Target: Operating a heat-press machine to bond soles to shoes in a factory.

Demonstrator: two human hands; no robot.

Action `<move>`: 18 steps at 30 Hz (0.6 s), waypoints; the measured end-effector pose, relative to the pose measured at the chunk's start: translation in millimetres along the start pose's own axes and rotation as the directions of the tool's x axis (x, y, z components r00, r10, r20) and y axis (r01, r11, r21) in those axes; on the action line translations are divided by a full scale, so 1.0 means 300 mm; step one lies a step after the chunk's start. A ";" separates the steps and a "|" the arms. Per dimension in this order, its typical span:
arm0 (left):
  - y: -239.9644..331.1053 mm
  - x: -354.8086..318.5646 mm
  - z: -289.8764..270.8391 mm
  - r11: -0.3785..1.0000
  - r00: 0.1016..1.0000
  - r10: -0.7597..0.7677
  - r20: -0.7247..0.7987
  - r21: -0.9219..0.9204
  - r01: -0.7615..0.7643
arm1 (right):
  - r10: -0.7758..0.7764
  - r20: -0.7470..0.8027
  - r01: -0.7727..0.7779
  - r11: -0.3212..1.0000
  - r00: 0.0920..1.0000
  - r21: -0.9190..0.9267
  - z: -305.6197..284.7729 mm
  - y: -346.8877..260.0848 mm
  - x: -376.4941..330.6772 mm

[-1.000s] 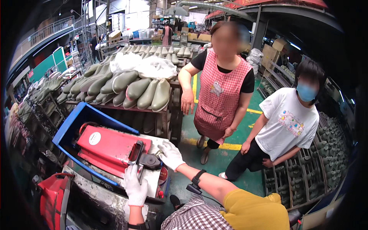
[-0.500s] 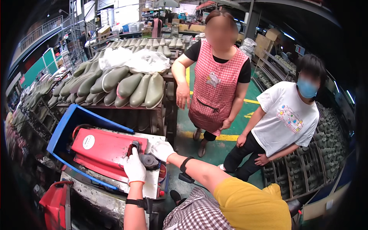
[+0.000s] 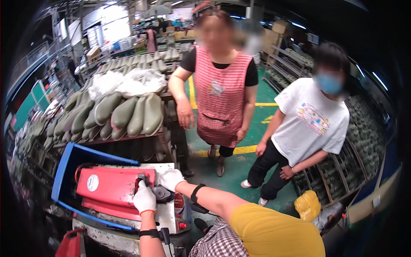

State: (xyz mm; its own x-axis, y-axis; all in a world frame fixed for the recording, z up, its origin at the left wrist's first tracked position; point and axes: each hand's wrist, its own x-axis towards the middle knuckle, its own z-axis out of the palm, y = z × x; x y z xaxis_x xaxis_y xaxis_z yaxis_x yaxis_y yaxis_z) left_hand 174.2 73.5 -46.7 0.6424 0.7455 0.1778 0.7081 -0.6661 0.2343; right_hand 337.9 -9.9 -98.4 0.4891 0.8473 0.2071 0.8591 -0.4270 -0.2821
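Note:
A red machine housing point(image 3: 113, 199) with a round white label lies inside an open blue bin-like surround point(image 3: 64, 171). My left hand point(image 3: 144, 200), in a white knit glove, has its fingers closed against a small black fitting point(image 3: 140, 177) on the housing's right end. Just right of it is a dark round knob-like part point(image 3: 162, 194), with nothing clearly gripping it. My right hand point(image 3: 171, 179), also gloved, rests beside that part at the far edge of a pale, stained metal plate point(image 3: 167, 218). Its fingers are mostly hidden, so their grip does not show.
Olive-green boots point(image 3: 124, 112) lie piled on a rack beyond the machine, with white plastic point(image 3: 141, 81) on top. A person in a red checked apron point(image 3: 222, 103) and another in a white T-shirt point(image 3: 312, 115) stand across the aisle. A yellow bag point(image 3: 307, 205) sits by the right-hand racks.
The view has shifted, so the rack and both people appear further left and the machine lower. Both my hands stay at the same parts of the machine.

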 end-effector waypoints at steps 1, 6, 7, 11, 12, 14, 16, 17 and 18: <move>-0.002 0.001 0.002 1.000 1.000 0.004 -0.010 -0.014 -0.004 | -0.009 -0.026 0.009 1.000 1.000 0.005 0.002 0.001 0.002; -0.001 0.003 0.009 1.000 1.000 -0.020 0.018 -0.010 0.020 | -0.016 0.065 0.015 1.000 0.998 0.017 -0.022 0.010 0.013; -0.001 0.001 0.009 1.000 1.000 -0.017 0.018 -0.016 0.017 | -0.003 0.098 0.003 1.000 0.995 0.009 -0.030 0.009 0.015; 0.009 -0.012 -0.004 1.000 0.997 0.018 -0.070 0.006 -0.018 | 0.026 0.175 -0.022 0.999 0.984 -0.026 -0.056 -0.003 0.019; 0.011 -0.013 -0.011 1.000 0.998 0.023 -0.064 0.022 -0.022 | 0.032 0.169 -0.031 0.999 0.985 -0.012 -0.060 -0.004 0.017; 0.019 -0.013 -0.028 0.999 1.000 -0.018 -0.019 -0.035 0.017 | 0.013 0.138 -0.012 1.000 0.990 -0.012 -0.059 -0.001 0.014; 0.021 -0.025 -0.047 0.984 0.993 0.024 -0.112 -0.175 -0.043 | -0.023 0.191 0.037 0.997 0.981 -0.074 -0.048 0.011 0.011; 0.019 -0.044 -0.056 0.976 0.991 0.033 -0.130 -0.210 -0.060 | -0.069 0.168 0.095 0.983 0.983 -0.156 -0.037 0.015 0.005; 0.021 -0.078 -0.065 0.971 0.988 0.026 -0.155 -0.231 -0.062 | -0.134 0.149 0.166 0.959 0.980 -0.228 -0.025 0.019 0.003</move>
State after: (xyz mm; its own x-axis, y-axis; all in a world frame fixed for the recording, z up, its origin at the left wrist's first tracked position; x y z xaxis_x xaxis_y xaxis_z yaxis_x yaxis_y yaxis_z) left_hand 157.8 52.3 -30.9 0.6070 0.7229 0.3300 0.5804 -0.6870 0.4373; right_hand 344.5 -13.9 -92.7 0.3417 0.9344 0.1011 0.9397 -0.3412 -0.0222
